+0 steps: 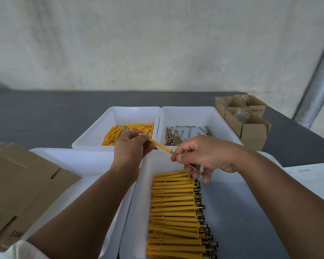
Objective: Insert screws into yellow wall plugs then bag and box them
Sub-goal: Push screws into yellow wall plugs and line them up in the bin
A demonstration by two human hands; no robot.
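The left hand is closed round the far end of a yellow wall plug, fingers curled over it, so that the plug slants down to the right with its collared end free. The right hand pinches a screw between thumb and forefinger, the other fingers loosely bent below it. The screw's tip meets the plug's collared mouth; how far it has entered, if at all, is hard to tell. The screw's flat head points down towards the person. Both forearms reach forward from the lower corners, wrists raised above the near right white tray, where a tidy row of assembled plugs with screws lies side by side, heads to the right. A second near tray sits to its left under the left forearm. Beyond the hands, two more white trays stand touching: the left one holds loose yellow plugs, the right one loose screws. Flattened cardboard boxes overlap the left near tray's edge, open cardboard boxes stand at the far right of the dark grey desk, and a printed sheet of paper lies beside the right forearm.
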